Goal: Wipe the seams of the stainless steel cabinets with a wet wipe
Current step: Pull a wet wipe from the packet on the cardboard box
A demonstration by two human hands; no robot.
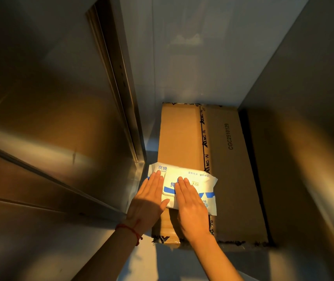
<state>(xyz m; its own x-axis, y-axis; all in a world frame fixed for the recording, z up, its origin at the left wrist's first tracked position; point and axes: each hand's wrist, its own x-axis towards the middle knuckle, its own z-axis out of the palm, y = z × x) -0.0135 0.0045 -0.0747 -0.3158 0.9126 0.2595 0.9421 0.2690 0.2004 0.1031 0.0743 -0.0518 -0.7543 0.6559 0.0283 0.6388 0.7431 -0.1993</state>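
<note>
On top of a flattened cardboard box (pixel 222 159), beside the stainless steel cabinet (pixel 60 118), left hand (pixel 148 197) and right hand (pixel 191 205) press flat, fingers straight, steadying the wet wipe pack (pixel 190 177), likely before opening it.

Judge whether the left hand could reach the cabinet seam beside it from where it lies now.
Probably yes: the left hand lies flat on the wipe pack, holding nothing, and nothing stands between it and the cabinet seam.

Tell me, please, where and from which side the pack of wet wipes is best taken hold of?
Probably by its two short crimped ends, from above. The wet wipe pack lies flat on the cardboard box, and the left hand and right hand rest flat over its middle, leaving both ends free to pinch.
</note>
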